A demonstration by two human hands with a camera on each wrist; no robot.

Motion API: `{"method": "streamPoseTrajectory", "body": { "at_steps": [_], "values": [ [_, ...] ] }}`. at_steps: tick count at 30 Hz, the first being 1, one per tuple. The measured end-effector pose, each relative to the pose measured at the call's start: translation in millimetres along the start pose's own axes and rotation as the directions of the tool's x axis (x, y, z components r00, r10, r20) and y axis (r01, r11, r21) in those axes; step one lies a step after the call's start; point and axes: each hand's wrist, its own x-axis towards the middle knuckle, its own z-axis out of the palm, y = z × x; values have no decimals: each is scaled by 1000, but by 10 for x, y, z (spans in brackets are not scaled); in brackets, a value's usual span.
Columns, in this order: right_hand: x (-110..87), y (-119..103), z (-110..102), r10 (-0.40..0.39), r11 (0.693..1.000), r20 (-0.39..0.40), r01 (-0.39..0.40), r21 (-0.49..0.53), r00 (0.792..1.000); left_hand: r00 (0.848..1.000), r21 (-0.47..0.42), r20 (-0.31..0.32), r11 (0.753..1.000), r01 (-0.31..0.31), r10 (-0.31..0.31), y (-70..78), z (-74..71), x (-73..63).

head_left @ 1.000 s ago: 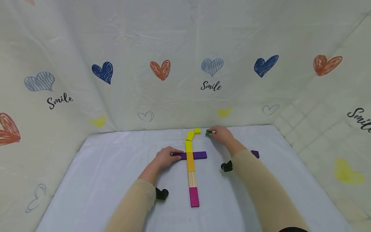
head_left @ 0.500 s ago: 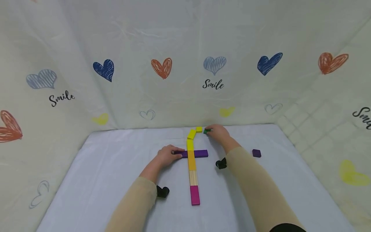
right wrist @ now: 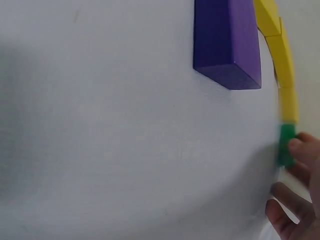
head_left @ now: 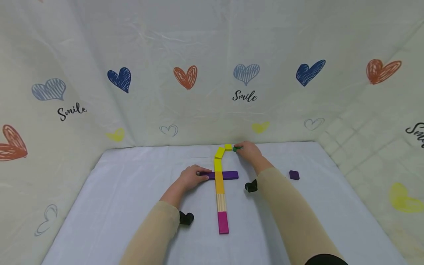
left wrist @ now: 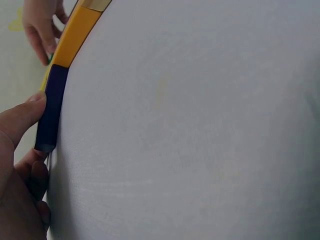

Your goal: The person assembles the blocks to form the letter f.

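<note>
My left hand [head_left: 192, 177] holds the left end of a long purple block [head_left: 230, 175], thumb on its near side in the left wrist view. At the far end of the layout my right hand [head_left: 250, 151] pinches a small green block [right wrist: 287, 145] between thumb and finger. In the right wrist view the green block sits right at the end of a yellow block [right wrist: 288, 104]. Several yellow blocks form a curve leading down to an orange block [head_left: 219, 183]. The orange block stands between the two purple lengths. Below it follow a plain wood piece [head_left: 221, 202] and a magenta block [head_left: 223, 222].
A separate purple block [head_left: 294, 175] lies to the right of my right forearm. White cloth covers the table [head_left: 109, 198], with a heart-printed backdrop [head_left: 149, 106] rising behind its far edge. Black wrist cameras hang under both sleeves.
The right hand has moved slightly left, bringing the green block closer to the last yellow block. The left hand keeps its hold on the purple block.
</note>
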Motion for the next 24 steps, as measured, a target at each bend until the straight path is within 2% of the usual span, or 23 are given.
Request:
{"method": "streamPoseTrajectory", "body": {
  "at_steps": [19,24],
  "values": [
    [-29,-11,1,-11,1000,1,11,-10,1000,1000,1,10,1000,-18,18,-17,0,-11],
    [-36,15,9,-51,999,-15,51,-11,999,1000,-1,3,1000,-21,21,-16,5,-21]
  ]
}}
